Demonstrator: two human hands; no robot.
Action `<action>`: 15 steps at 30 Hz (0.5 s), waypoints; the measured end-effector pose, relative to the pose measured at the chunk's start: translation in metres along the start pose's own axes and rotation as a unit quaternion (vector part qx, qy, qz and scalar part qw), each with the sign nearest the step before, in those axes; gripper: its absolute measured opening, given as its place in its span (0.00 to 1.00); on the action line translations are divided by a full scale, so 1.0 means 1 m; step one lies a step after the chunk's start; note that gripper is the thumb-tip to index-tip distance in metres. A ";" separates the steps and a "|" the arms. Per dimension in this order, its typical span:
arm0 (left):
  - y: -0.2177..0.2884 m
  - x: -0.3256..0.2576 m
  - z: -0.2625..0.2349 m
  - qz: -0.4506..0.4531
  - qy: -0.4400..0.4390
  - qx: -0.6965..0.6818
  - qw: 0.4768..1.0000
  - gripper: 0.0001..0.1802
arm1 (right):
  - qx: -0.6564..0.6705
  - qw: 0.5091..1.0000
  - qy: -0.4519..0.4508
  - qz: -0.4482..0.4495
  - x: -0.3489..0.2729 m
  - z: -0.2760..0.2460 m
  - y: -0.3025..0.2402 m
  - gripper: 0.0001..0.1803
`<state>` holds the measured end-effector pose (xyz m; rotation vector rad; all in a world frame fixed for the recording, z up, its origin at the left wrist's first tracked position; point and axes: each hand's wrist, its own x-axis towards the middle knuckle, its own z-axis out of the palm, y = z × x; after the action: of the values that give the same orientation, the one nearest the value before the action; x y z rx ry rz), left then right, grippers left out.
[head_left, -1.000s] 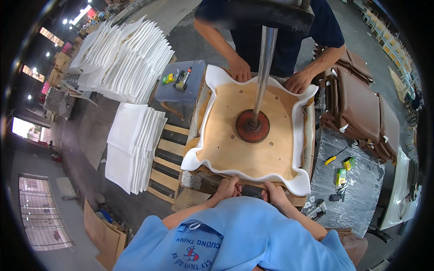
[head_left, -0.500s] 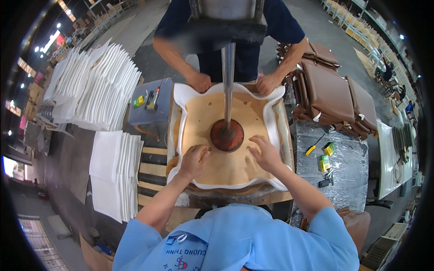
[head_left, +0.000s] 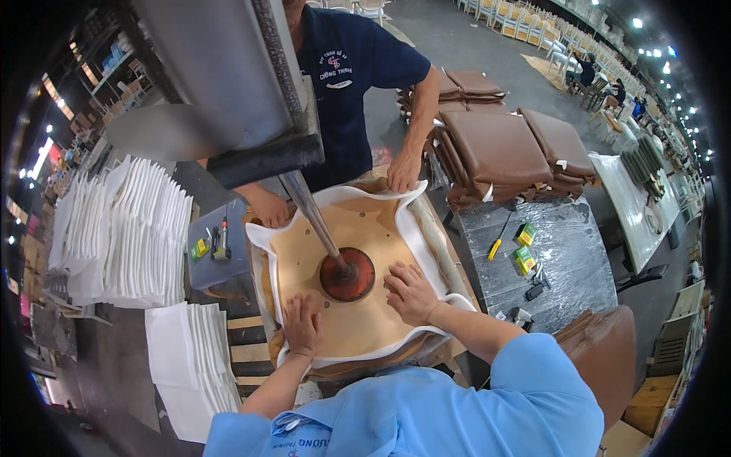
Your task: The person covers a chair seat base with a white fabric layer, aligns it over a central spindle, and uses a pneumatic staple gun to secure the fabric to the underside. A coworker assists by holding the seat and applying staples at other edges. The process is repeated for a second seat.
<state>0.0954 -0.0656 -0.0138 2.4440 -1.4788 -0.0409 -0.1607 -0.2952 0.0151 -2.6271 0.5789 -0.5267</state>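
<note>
A tan plywood panel lies with a white padding sheet turned up in waves around its edge. The round red press foot, on a slanting metal rod, bears on the panel's middle. My left hand rests at the panel's near left, fingers stretched out and holding nothing. My right hand lies open on the panel, right of the press foot, fingers spread. Across from me, a co-worker's hands touch the far edge of the padding.
White sheets stand stacked at left, beside a blue-grey stand with a power tool. Brown upholstered seat pads are piled at right. A plastic-covered table carries a yellow-handled screwdriver and small boxes. The press head hangs overhead.
The view has turned, so the press now slants. My fingers have stretched out flatter on the panel. The co-worker's hands remain at the far edge.
</note>
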 end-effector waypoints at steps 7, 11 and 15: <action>-0.047 -0.006 -0.023 0.006 -0.027 -0.043 0.999 0.21 | -0.121 0.949 0.006 0.292 -0.001 -0.072 0.039 0.15; -0.057 -0.005 -0.051 -0.018 0.013 -0.190 0.982 0.15 | 0.051 0.959 -0.021 0.278 -0.036 -0.110 0.020 0.19; -0.033 -0.067 -0.124 -0.246 -0.136 -0.403 0.871 0.15 | 0.364 0.790 -0.289 0.399 -0.098 -0.112 -0.045 0.22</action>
<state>0.1137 0.0349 0.0886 2.0434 -0.6386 -0.9364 -0.2783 -0.2458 0.1042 -1.4668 0.9433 0.2884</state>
